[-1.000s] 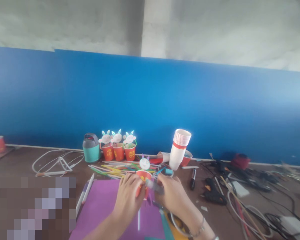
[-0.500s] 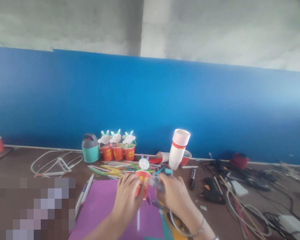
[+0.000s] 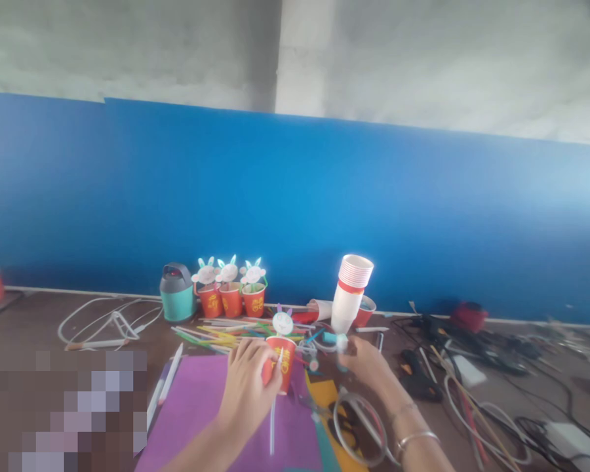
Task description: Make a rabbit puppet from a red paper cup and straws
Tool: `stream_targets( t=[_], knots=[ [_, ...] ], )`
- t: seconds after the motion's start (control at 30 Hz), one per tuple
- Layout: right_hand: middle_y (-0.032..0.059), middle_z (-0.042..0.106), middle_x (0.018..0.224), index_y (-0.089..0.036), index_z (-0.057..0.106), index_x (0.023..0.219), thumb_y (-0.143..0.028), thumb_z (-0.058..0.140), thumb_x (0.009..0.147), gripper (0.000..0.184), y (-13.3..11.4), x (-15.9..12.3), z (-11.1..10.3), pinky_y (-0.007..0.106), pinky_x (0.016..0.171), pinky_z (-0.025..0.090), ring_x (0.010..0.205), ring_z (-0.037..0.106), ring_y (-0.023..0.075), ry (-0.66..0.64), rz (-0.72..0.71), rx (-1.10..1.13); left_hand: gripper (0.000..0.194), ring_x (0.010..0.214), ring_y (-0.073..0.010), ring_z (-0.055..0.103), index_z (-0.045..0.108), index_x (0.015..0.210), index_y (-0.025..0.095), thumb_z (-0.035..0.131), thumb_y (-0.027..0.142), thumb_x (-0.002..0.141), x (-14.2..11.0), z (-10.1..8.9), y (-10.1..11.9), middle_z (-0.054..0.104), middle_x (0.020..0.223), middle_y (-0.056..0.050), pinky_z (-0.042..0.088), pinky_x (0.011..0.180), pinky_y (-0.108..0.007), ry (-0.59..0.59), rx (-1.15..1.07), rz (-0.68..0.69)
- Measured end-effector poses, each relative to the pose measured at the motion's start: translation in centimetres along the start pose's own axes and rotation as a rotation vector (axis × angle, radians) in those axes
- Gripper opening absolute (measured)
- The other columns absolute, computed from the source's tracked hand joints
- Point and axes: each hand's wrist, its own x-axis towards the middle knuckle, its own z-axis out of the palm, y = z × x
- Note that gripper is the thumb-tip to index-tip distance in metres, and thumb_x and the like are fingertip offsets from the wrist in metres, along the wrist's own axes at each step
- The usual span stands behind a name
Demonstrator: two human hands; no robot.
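My left hand (image 3: 250, 379) is closed on a red paper cup (image 3: 286, 368) with yellow printing, at the near middle of the table. A white rabbit face (image 3: 282, 322) with purple ears stands up from this cup. A thin white strip shows by the fingertips. Below it a white straw (image 3: 272, 426) lies on the purple sheet (image 3: 201, 406). To the right, my right hand (image 3: 366, 362) has its fingers curled in at a small pale-blue thing (image 3: 342, 346), which is blurred. Scissors (image 3: 307, 401) lie partly on the purple sheet.
Three finished rabbit cups (image 3: 231, 300) stand at the back beside a teal-and-grey container (image 3: 177, 298). Coloured straws (image 3: 216, 333) are spread before them. A tall stack of paper cups (image 3: 350, 295) is behind my right hand. A black glue gun (image 3: 420, 377) and cables lie right.
My right hand has moved right, away from the cup, with the blurred grey thing no longer beside the cup. My left hand stays at the cup.
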Motion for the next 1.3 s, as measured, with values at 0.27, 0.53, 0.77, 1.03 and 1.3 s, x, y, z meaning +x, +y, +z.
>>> stream_targets(
  t=[0.27,0.53,0.77,1.03,1.3],
  knots=[
    [0.0073,0.069,0.077,-0.021,0.054,0.070,-0.021,0.054,0.066,0.004,0.3,-1.0,-0.2,0.029,0.058,0.036,0.071,0.062,0.0233,0.011,-0.019,-0.050,0.014,0.082,-0.0198,0.054,0.054,0.078,0.022,0.050,0.008,0.079,0.0,-0.5,0.5,0.063,0.080,-0.001,0.037,0.078,-0.035,0.146,0.034,0.155],
    [0.0139,0.070,0.090,-0.021,0.061,0.079,-0.031,0.064,0.064,0.018,-1.4,-3.3,-3.5,0.034,0.062,0.038,0.081,0.063,0.0303,0.143,0.021,-0.059,0.017,0.081,-0.0175,0.056,0.057,0.077,0.021,0.049,0.008,0.084,-0.4,-0.5,1.0,0.066,0.076,0.001,0.033,0.081,-0.034,0.217,0.105,0.268],
    [-0.0014,0.054,0.054,-0.019,0.055,0.058,-0.046,0.058,0.074,0.031,-8.8,-6.4,-1.2,0.025,0.051,0.033,0.053,0.047,0.0139,-0.112,-0.245,0.516,0.019,0.080,-0.0166,0.057,0.057,0.074,0.020,0.047,0.013,0.088,-1.2,0.4,1.0,0.065,0.072,0.001,0.030,0.086,-0.036,0.267,0.183,0.308],
    [-0.0052,0.038,0.048,-0.020,0.046,0.054,-0.041,0.052,0.075,0.031,-9.6,-5.5,3.4,0.024,0.047,0.028,0.047,0.036,0.0102,-0.083,-0.233,0.778,0.019,0.081,-0.0176,0.056,0.061,0.083,0.021,0.045,0.014,0.088,-1.9,1.1,0.1,0.067,0.078,-0.002,0.030,0.088,-0.037,0.244,0.164,0.326],
    [0.0045,0.062,0.081,-0.018,0.060,0.067,-0.025,0.054,0.079,0.015,-11.0,-1.5,3.7,0.030,0.078,0.041,0.083,0.057,0.0202,0.146,-0.501,0.479,0.027,0.079,-0.0221,0.058,0.059,0.099,0.016,0.049,0.026,0.076,2.8,-0.6,-7.0,0.064,0.096,-0.008,0.044,0.072,-0.036,-0.003,-0.341,-0.620]
  ],
)
